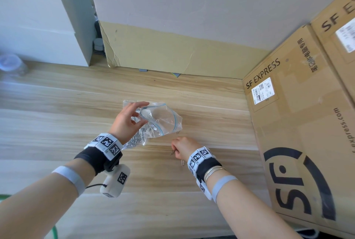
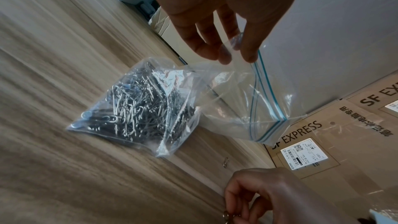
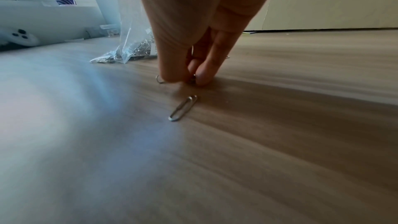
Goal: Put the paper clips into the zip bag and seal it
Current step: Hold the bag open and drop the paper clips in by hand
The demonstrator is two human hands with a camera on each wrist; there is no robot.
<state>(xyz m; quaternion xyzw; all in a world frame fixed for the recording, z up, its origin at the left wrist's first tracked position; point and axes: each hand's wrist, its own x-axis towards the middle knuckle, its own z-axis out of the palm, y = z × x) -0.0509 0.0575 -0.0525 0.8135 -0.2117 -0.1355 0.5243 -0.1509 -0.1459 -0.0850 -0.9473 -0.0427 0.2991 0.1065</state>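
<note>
Holding the zip bag (image 2: 234, 101) up by its mouth, the left hand (image 1: 127, 119) pinches one lip between thumb and fingers; the blue zip track gapes open. The clear bag's bottom sags on the wooden table (image 1: 57, 108), heavy with a mass of silver paper clips (image 2: 133, 106). Further right, the right hand (image 1: 183, 147) pinches a stray clip off the table, and another loose clip (image 3: 183, 107) lies just beside its fingertips. Gathering is the step in hand; next, the pinched clip likely needs carrying to the open mouth.
</note>
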